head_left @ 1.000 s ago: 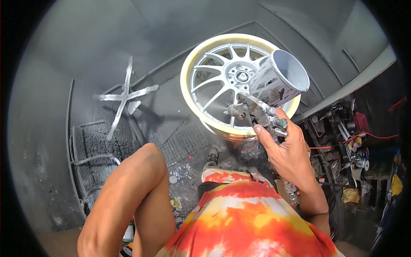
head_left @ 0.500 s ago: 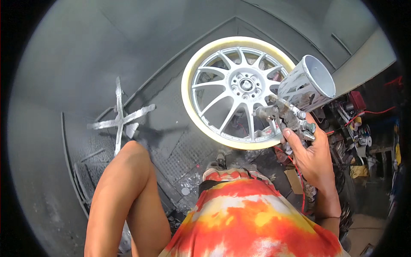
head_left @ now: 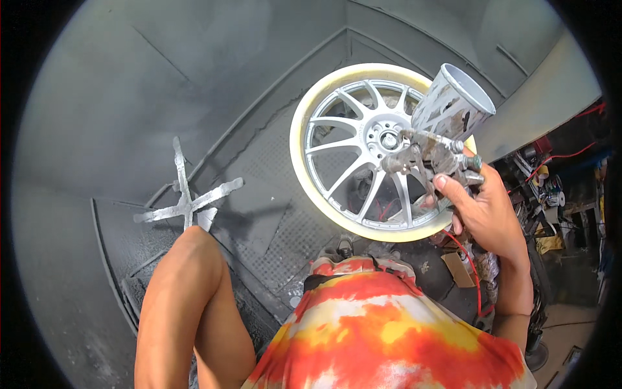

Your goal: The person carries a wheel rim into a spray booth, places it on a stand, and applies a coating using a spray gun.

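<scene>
My right hand [head_left: 486, 211] is closed round the handle of a paint-crusted spray gun [head_left: 435, 154]. A grey, paint-smeared cup [head_left: 453, 104] sits on top of the gun, tilted to the right. Behind the gun is a silver multi-spoke wheel [head_left: 355, 109], its outer edge ringed in pale yellow; the gun overlaps its right side and hides part of the hub and spokes. Whether gun and wheel touch cannot be told. On the left my left arm [head_left: 188, 279] is sharply bent, elbow up, and its hand is out of view.
Left of the wheel stands a paint-coated cross-shaped stand [head_left: 186, 201]. Grey walls [head_left: 214, 58] meet in a corner beyond. A red hose [head_left: 478, 279] runs down beside a cardboard piece [head_left: 459, 269]. Cluttered shelves [head_left: 564, 201] line the right side.
In the picture, the wheel has shifted right and slightly down, and the cross stand sits lower. My right hand and the spray gun have moved left relative to the wheel, across its hub.
</scene>
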Demonstrator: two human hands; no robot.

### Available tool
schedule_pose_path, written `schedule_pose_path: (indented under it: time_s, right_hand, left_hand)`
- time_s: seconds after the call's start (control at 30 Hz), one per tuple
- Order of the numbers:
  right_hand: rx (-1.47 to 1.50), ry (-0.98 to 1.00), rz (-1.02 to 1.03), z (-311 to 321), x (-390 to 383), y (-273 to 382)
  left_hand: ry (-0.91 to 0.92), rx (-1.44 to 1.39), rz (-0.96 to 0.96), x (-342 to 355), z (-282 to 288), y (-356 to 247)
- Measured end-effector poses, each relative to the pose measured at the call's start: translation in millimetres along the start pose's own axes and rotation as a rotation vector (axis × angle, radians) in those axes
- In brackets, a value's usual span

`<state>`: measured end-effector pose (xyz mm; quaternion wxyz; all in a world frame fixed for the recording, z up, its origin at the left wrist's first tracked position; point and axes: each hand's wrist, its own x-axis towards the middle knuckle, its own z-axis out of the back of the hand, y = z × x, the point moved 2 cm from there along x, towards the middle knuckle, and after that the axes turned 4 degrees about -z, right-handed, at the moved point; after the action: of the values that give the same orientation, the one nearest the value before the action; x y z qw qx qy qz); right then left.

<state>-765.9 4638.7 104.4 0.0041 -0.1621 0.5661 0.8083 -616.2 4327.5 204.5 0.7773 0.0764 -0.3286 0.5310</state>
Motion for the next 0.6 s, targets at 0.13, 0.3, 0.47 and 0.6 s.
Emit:
schedule_pose_path:
  time_s: [0.13, 0.3, 0.47, 0.6]
  right_hand:
    - [-0.127, -0.139, 0.067, -13.2, 26.6, 8.3]
    - [-0.183, -0.140, 0.138, -17.6, 59.6, 6.4]
    - [-0.171, -0.110, 0.091, -24.2, 62.2, 10.4]
    - [-0.073, -0.054, 0.061, -22.6, 58.7, 14.3]
  left_hand:
    - [-0.023, -0.043, 0.016, -9.3, 2.1, -1.8]
    - [-0.091, -0.600, 0.269, -105.4, -5.5, 70.8]
    - [-1.343, -0.167, 1.299, -262.9, -71.7, 155.7]
    - [-1.490, -0.455, 1.655, -374.1, -180.5, 208.0]
